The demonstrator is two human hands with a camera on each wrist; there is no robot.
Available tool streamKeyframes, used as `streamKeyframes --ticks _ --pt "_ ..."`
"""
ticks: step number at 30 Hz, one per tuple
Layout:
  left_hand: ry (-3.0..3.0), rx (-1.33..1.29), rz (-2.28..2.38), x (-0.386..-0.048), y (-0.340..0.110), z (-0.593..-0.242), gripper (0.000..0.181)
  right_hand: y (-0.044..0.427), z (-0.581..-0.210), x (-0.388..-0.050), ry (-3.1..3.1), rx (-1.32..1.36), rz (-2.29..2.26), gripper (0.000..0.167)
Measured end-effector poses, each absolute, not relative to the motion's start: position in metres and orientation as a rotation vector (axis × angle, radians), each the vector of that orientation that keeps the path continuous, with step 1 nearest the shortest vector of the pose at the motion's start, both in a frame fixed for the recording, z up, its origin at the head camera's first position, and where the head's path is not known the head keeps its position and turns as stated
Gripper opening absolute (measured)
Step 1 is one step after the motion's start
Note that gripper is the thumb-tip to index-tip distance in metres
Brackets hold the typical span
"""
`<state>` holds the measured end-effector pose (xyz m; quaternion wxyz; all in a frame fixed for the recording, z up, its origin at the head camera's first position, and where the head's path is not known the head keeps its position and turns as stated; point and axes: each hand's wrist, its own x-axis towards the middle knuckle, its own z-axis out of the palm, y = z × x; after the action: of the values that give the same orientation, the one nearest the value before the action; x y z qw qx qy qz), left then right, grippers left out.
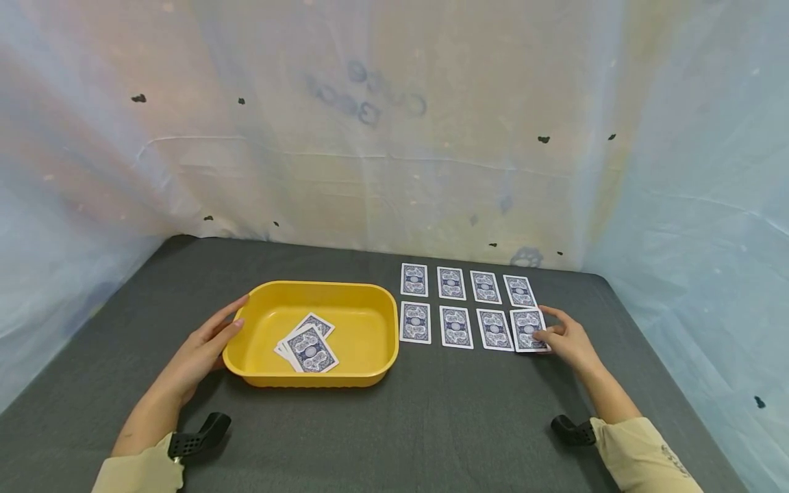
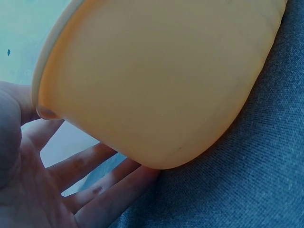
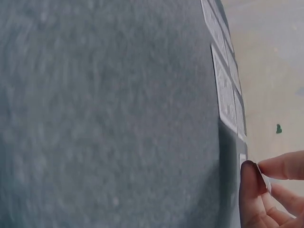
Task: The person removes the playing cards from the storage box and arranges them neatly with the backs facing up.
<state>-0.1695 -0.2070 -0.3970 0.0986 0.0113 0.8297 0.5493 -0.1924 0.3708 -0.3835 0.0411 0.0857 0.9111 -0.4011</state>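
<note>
In the head view, my left hand [image 1: 200, 352] holds the left end of a yellow plastic basin [image 1: 370, 287]. The left wrist view shows the thumb at the rim and the other fingers [image 2: 107, 197] reaching along the outer wall [image 2: 156, 95]. Several blue-backed playing cards [image 1: 312, 349] lie overlapping, face down, inside the basin. At the right, my right hand [image 1: 572, 342] pinches a playing card [image 1: 527, 330] by its right edge between thumb and fingers, at the near-right end of the laid-out cards. In the right wrist view the card [image 3: 267, 183] shows edge-on between the fingertips.
Two rows of face-down cards [image 1: 456, 327] lie to the basin's right on the dark grey tabletop [image 1: 431, 424]. A pale curtain [image 1: 394, 192] hangs behind and at the sides. Each wrist carries a black camera mount [image 1: 200, 436].
</note>
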Motion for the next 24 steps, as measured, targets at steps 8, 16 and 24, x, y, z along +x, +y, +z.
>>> streamKeyframes --ticks 8,16,24 --pt "2.459 0.039 1.627 -0.169 -0.207 -0.398 0.064 0.378 -0.387 -0.198 2.869 0.284 -1.059 0.066" --pt "2.459 0.064 1.639 -0.169 -0.208 -0.399 0.063 0.382 -0.390 -0.204 2.918 0.324 -0.874 0.068" --pt "2.458 0.056 1.635 -0.169 -0.207 -0.399 0.063 0.380 -0.389 -0.207 2.937 0.333 -0.770 0.069"
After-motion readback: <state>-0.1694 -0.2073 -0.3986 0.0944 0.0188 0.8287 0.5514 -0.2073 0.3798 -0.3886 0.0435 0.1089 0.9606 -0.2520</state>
